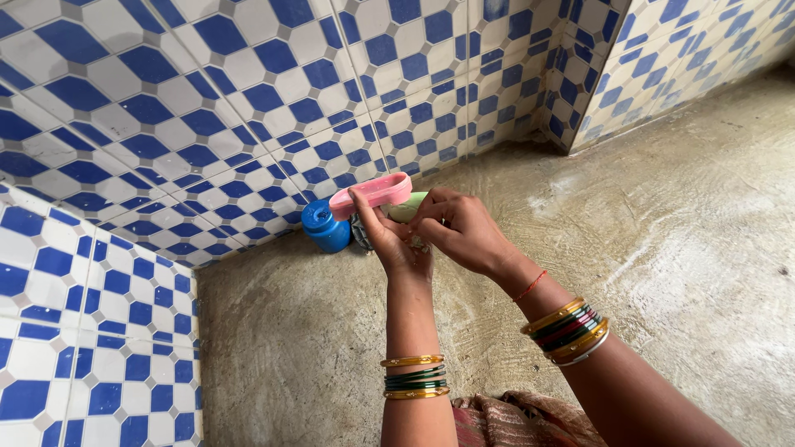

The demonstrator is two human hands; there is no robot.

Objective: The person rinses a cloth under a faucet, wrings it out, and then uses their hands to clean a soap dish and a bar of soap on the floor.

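My left hand (391, 236) holds a pink oblong plastic dish (371, 193) up by its underside, thumb on the near rim. My right hand (462, 229) is curled against it from the right, fingertips pinching a pale green soap bar (405, 208) that sits between both hands just below the dish. Both wrists carry gold and green bangles; a red thread circles the right wrist.
A blue lidded plastic jar (325, 226) stands on the grey concrete floor (679, 240) against the blue-and-white tiled wall (207, 108), with a dark object beside it, mostly hidden. A tiled wall corner (571, 124) juts out at the back right. Patterned cloth (513, 418) lies at the bottom.
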